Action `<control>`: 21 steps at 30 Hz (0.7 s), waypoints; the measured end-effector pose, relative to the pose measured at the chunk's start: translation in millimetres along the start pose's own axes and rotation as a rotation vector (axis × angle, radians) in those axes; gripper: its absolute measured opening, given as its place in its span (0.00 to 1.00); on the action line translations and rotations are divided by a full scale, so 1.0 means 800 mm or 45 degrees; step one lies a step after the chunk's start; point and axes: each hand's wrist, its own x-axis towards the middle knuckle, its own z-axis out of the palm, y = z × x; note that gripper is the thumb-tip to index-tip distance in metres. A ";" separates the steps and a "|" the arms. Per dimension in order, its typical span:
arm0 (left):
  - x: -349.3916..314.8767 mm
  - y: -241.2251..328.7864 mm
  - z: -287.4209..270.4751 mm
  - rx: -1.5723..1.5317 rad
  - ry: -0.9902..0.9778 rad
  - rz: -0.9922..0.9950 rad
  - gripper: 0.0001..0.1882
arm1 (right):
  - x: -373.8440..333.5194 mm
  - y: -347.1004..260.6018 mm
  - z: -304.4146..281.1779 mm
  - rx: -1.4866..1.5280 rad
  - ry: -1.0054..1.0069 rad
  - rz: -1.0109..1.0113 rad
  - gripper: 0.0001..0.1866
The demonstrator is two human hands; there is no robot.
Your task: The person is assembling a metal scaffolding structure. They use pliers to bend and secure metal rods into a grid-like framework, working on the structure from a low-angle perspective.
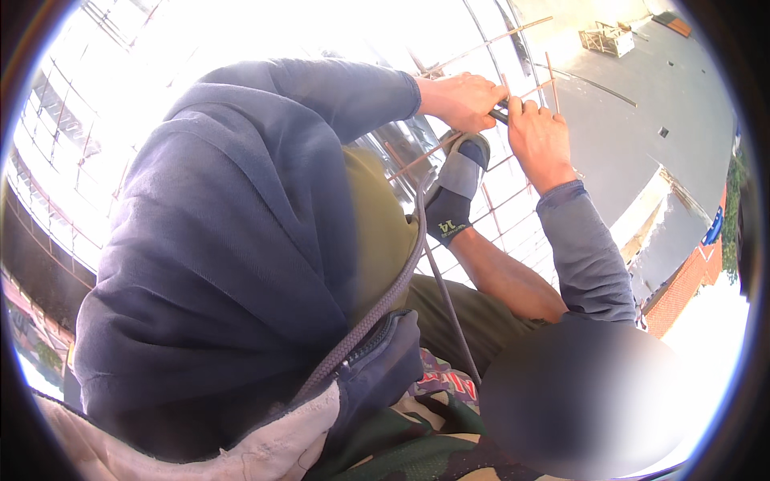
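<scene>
My left hand (pixel 465 100) reaches out from a dark blue sleeve, its fingers closed around a short dark bar (pixel 498 115). Close beside it, my right hand (pixel 540 143) is wrapped around the other end of the same bar. The bar lies against crossing rust-brown steel rods (pixel 552 86); the fingers hide most of it, so its exact kind does not show. Just below the hands is a foot in a dark sock and sandal (pixel 461 172). A thick braided rope (pixel 370 317) runs from the lap up toward that foot.
A grid of thin rods (pixel 497 212) spreads under the foot over a glaring bright background. To the right lies a grey concrete slab (pixel 618 120) with a framed opening (pixel 654 196). A wooden frame (pixel 607 38) stands at the far end. An orange wall (pixel 682 295) borders the slab.
</scene>
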 end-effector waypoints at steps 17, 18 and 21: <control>0.003 0.025 0.015 0.194 0.296 -0.034 0.23 | 0.042 0.016 -0.004 0.377 -0.572 0.312 0.18; 0.004 0.027 0.015 0.222 0.181 -0.080 0.24 | 0.041 0.017 -0.006 0.484 -0.559 0.332 0.17; 0.006 0.023 0.012 0.203 0.042 -0.083 0.18 | 0.036 0.001 -0.002 0.515 -0.558 0.288 0.17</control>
